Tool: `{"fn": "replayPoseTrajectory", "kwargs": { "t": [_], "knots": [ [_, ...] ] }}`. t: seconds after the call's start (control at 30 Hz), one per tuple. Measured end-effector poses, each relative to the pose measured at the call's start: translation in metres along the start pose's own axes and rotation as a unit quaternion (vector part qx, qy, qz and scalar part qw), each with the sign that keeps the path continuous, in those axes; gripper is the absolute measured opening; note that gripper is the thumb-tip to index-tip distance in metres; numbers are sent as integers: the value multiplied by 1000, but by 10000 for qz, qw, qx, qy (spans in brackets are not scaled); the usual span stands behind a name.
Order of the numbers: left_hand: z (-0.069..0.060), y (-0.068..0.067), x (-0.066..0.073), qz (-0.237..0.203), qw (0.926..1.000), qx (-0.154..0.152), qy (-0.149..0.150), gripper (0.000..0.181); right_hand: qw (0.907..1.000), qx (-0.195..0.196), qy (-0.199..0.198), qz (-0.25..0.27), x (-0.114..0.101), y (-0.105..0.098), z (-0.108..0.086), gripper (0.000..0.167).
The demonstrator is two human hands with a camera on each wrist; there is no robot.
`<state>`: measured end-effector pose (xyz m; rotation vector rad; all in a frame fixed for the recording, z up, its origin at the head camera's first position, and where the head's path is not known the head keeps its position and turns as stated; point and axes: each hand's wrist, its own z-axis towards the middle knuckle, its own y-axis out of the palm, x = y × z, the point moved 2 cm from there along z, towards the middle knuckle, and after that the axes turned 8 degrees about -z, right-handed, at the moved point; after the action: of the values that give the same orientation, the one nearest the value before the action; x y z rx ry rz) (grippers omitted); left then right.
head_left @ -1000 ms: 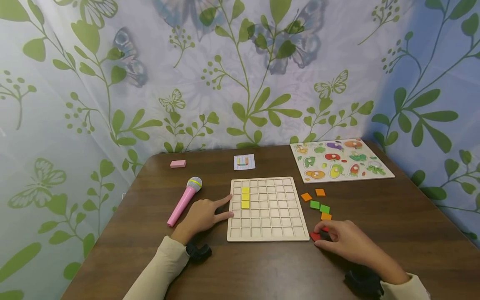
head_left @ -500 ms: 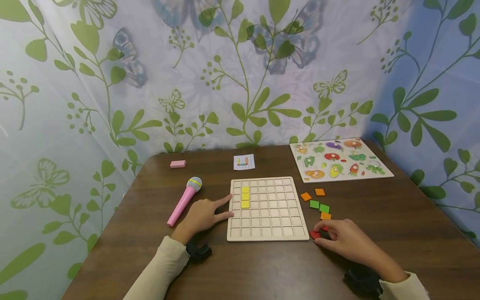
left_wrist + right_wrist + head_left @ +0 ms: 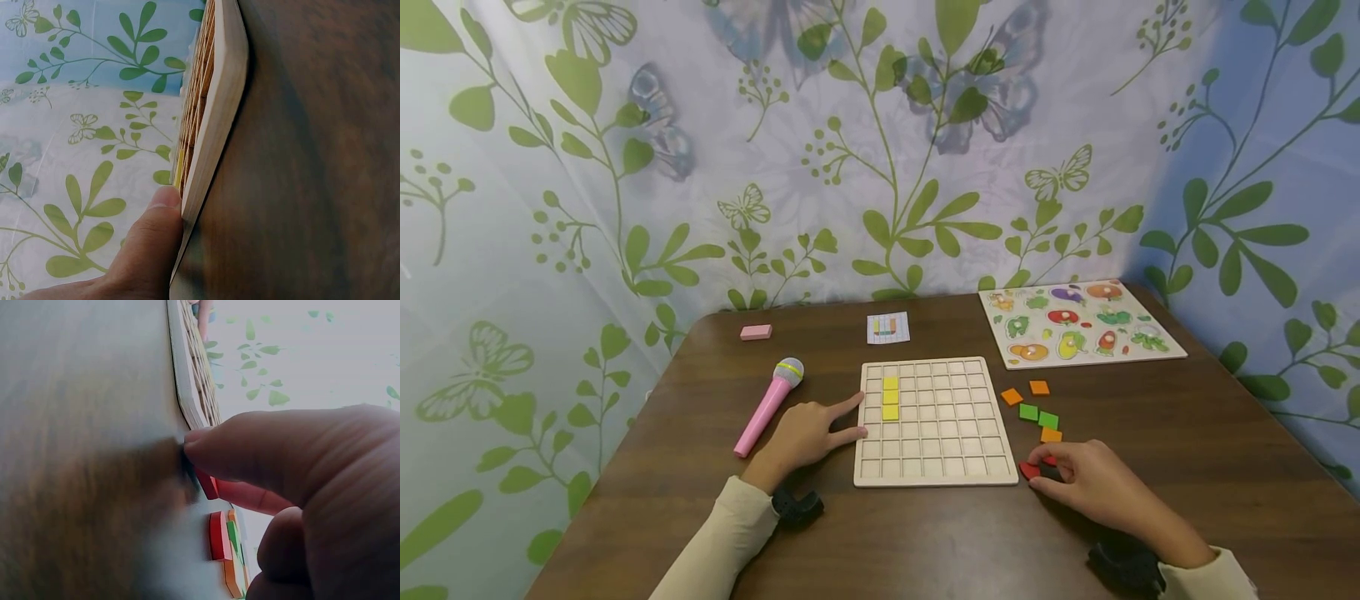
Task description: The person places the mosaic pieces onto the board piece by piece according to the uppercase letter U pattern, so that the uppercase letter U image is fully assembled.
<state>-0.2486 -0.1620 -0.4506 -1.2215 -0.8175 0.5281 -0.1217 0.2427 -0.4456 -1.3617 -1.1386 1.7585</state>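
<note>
In the head view a wooden grid board (image 3: 951,423) lies mid-table, three yellow tiles (image 3: 891,397) in one column near its left side. My left hand (image 3: 805,432) touches the board's left edge with two spread fingers; the left wrist view shows the thumb (image 3: 164,199) against the rim. Off the lower right corner, my right hand (image 3: 1093,479) pinches a red tile (image 3: 1030,472) between thumb and forefinger, low at the tabletop. The right wrist view shows this red tile (image 3: 206,483) partly covered by the fingers, with a second red tile (image 3: 219,536) beside it.
Orange tiles (image 3: 1011,397) and green tiles (image 3: 1028,412) lie right of the board. Behind them is a vegetable puzzle (image 3: 1071,337). A pattern card (image 3: 887,328) lies behind the board; a pink microphone (image 3: 765,415) and pink block (image 3: 756,332) are at left.
</note>
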Motion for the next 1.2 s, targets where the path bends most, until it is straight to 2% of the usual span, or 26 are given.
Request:
{"fn": "replayPoseTrajectory", "kwargs": {
  "t": [0.2,0.47,0.87,1.2],
  "knots": [
    [0,-1,1,21,10000,24,36,69,9999,52,-116,1,-2,-1,0,20],
    [0,2,0,19,10000,29,9,68,9999,61,101,-52,-2,0,1,20],
    [1,2,-1,4,10000,-9,-28,69,9984,304,-313,353,-10,7,2,21],
    [0,2,0,-17,10000,-12,-45,69,9942,429,-649,747,-21,21,2,18]
  ]
}}
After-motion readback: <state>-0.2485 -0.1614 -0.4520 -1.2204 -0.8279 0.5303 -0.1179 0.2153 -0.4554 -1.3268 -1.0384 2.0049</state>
